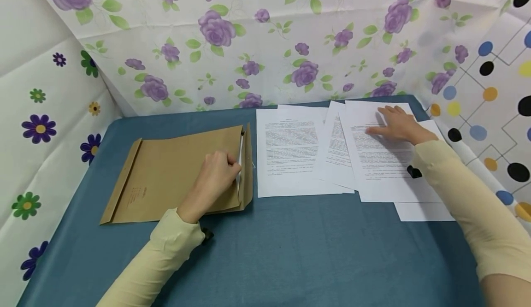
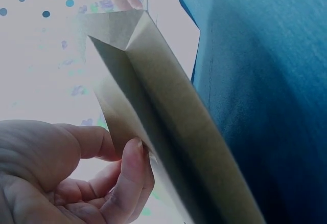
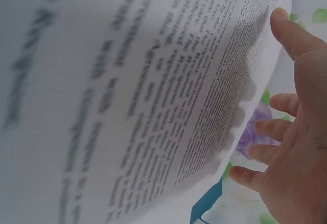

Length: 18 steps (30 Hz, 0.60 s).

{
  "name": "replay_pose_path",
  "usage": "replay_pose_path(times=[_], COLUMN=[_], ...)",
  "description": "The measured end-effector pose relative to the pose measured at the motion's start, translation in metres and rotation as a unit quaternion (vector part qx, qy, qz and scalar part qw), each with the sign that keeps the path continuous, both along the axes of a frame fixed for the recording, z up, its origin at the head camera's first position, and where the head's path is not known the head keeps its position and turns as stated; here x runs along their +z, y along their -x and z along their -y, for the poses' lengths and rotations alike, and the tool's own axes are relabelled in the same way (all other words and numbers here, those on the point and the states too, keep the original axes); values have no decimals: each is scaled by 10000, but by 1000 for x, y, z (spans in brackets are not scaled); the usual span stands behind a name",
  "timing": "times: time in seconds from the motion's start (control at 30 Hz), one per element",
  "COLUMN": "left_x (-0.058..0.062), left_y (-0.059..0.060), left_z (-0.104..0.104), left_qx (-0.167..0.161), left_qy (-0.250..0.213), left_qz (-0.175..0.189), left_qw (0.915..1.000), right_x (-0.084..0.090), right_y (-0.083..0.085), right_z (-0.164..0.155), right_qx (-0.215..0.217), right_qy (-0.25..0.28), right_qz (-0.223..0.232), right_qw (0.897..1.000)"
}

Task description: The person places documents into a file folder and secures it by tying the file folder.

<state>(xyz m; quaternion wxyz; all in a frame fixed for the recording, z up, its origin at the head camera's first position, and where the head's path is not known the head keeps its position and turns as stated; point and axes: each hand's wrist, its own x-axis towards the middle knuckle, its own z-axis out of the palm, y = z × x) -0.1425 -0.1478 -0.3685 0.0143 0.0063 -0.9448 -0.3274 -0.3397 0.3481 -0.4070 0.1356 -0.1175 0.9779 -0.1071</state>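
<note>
"So, what is being gripped by the left hand (image 1: 215, 173)?"

"The right-hand edge of the envelope (image 1: 170, 173) is being pinched between thumb and fingers, and the mouth is being held apart there."

"Where is the envelope being supported?"

"On the left part of the bench (image 1: 311, 251), just beside the pages. A white sheet (image 1: 238, 180) is being mostly hidden inside it, with a strip being shown at the mouth."

"And how is the right hand (image 1: 398, 125) being held?"

"With its fingers straight and spread apart, over the upper part of the right page (image 1: 373, 180). A shadow is being cast on the print; whether the paper is being touched cannot be told."

"What of the other pages?"

"Another, the lower page (image 1: 423, 212), is being partly covered by the right one. Farther left, the left page (image 1: 288, 155) is being placed nearest the envelope."
</note>
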Motion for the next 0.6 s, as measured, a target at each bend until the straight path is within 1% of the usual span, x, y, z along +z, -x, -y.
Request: replay_pose_path(times=[0.33,0.6], left_x=[-2,-2], left_y=[0,0], left_z=[1,1], left_qx=[52,48], left_qy=[-1,21], left_qz=[34,13], left_qw=[10000,10000], right_x=[-2,6], right_y=[10,11], right_z=[13,21], right_qx=[228,131], right_qy=[-73,-155], right_qz=[87,406], right_qw=[9997,9990])
